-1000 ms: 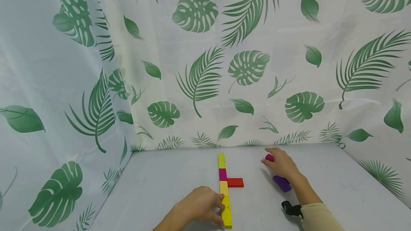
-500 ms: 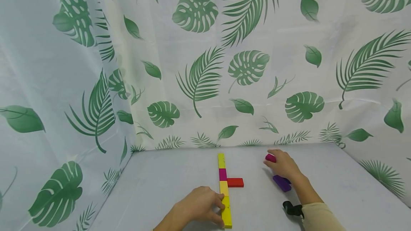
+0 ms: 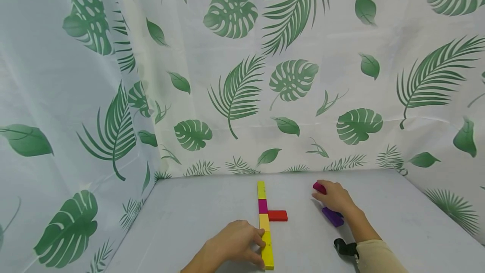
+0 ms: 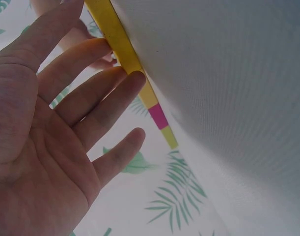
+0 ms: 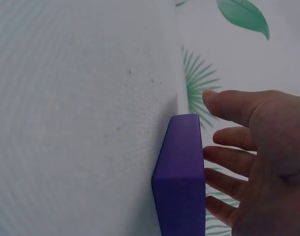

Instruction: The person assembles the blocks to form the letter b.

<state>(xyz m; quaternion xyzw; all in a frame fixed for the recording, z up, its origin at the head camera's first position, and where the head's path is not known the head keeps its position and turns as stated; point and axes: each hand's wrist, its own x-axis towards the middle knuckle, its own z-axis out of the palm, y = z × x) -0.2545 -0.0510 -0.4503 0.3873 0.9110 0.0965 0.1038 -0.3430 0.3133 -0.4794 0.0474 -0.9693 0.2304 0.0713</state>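
Observation:
In the head view a row of blocks runs away from me: a long yellow block (image 3: 267, 251), a paler yellow block (image 3: 264, 222), a magenta block (image 3: 263, 206) and a far yellow block (image 3: 261, 189). My left hand (image 3: 238, 241) touches the near yellow block's left side, its fingers (image 4: 98, 105) fairly straight in the left wrist view. At right my right hand (image 3: 334, 197) pinches a pinkish-magenta block (image 3: 320, 187) between thumb and forefinger. That block is hidden in the right wrist view. A purple block (image 5: 181, 172) lies close below this hand.
A red block (image 3: 278, 215) lies crosswise against the row's right side. The black wrist camera (image 3: 344, 247) hangs by the right sleeve (image 3: 379, 256). White cloth with green leaves (image 3: 235, 146) walls the back and sides of the pale table (image 3: 189, 205).
My right hand has drawn back slightly toward me, and its forefinger has come down onto the pinkish-magenta block. The left hand and the row have not moved.

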